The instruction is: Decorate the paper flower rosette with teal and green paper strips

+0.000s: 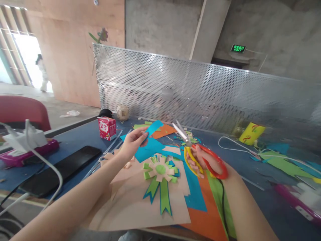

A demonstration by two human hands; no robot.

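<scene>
My left hand (135, 141) pinches a short strip of blue felt-like sheet (154, 126) between thumb and fingers, held above the table. In my right hand (199, 159) are scissors (184, 134) with red and yellow handles; their blades stand apart and point up and to the left, away from the strip. Between my forearms lies a rosette (160, 170) with beige and green petals, a green centre and two notched green-and-blue tails. It rests on a beige sheet (140, 211). More blue sheet (150, 149) lies under and beyond my left hand.
Orange sheet (209, 217) and scraps spread around. At left are a black phone (67, 167), a pink box (107, 128) and a purple power strip (50, 147) with cables. A yellow roll (252, 133) sits at right. A perforated metal screen (175, 83) borders the table's far side.
</scene>
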